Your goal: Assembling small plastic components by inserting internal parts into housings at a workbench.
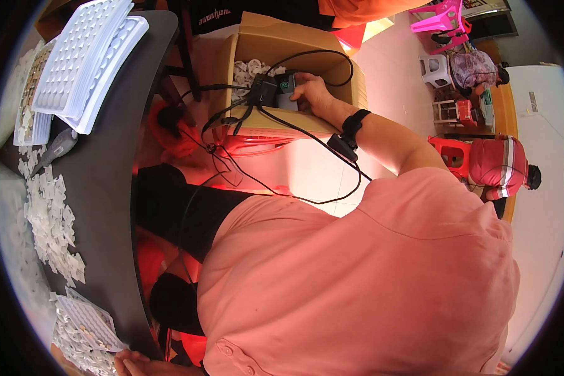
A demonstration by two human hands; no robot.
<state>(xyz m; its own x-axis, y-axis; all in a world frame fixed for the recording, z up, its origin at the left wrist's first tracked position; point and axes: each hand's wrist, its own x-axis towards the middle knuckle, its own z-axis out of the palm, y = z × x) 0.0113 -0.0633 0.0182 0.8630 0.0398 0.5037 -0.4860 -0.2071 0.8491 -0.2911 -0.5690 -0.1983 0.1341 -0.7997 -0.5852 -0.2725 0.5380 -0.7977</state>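
Note:
At the top, my right hand [313, 93] reaches into an open cardboard box [332, 122] and grips a dark grey device [286, 92] with a small lit display, which looks like a power bank. Beside it a black block [263, 91] has several black cables [276, 118] running from it. White plastic parts [252, 69] lie inside the box. At the bottom left, my left hand [136, 364] is by the table edge with its fingers curled, close to the corner of a pale tray [89, 319]; whether anything is in them is hidden.
A black table [106, 182] runs down the left, bearing white moulded trays [84, 62], a dark grey tool [59, 147] and heaps of translucent parts [47, 219]. Cables loop over my lap. Red stools [451, 155] and seated people [498, 168] are at the right.

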